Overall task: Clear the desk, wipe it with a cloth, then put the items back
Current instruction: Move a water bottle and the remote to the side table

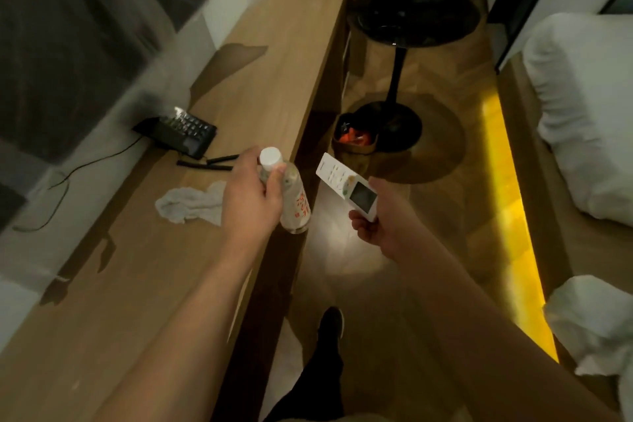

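Observation:
My left hand [251, 197] grips a clear plastic bottle [294, 202] with a white cap and red print, held over the front edge of the long wooden desk [274, 55]. Out past the desk edge, above the floor, my right hand [375, 228] holds a white remote control [346, 186] with a small screen. A crumpled grey cloth [190, 204] lies on the desk just left of my left hand. Behind it sit a black desk phone [181, 132] with its cable and two black pens [212, 163].
A dark screen [78, 31] hangs on the wall above the desk. A black round side table [414, 20] with dark items stands on the floor to the right, a small bin [356, 139] at its base. A white bed [582, 113] lies at far right, beside a yellow light strip.

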`<act>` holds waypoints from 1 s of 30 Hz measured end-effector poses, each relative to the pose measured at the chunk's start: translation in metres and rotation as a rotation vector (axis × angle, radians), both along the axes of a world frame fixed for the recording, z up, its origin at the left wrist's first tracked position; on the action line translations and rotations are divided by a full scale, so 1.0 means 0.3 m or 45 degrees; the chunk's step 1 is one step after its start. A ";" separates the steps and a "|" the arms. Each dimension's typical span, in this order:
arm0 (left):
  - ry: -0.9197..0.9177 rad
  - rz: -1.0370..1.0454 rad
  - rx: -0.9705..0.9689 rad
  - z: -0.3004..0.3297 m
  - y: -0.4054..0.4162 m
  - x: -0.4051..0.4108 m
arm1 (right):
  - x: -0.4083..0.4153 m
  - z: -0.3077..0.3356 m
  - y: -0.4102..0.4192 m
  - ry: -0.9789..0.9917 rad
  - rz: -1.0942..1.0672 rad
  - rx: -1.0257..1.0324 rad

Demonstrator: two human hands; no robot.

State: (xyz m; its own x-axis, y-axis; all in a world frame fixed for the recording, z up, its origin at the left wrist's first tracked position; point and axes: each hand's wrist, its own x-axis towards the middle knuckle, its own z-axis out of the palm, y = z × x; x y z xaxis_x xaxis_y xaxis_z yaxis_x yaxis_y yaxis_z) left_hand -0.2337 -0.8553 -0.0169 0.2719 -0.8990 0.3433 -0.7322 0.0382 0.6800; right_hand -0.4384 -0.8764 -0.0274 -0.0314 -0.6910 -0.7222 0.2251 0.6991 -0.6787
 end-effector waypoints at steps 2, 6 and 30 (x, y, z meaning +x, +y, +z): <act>0.004 -0.085 0.000 -0.005 -0.133 -0.022 | -0.022 0.004 -0.119 -0.001 -0.072 -0.017; -0.003 -0.153 0.006 0.005 -0.376 -0.070 | -0.065 0.031 -0.333 -0.027 -0.160 -0.050; 0.149 -0.243 0.009 0.053 -1.626 -0.692 | -0.696 0.023 -1.526 -0.208 -0.345 0.003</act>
State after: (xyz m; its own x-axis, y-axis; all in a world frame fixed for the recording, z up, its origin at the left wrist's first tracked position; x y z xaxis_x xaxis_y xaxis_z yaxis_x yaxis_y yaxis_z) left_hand -0.4413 -1.3430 -0.0008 0.1338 -0.9403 0.3129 -0.6282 0.1637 0.7606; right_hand -0.6472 -1.3342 -0.0206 -0.0981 -0.6718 -0.7342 0.5093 0.6000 -0.6170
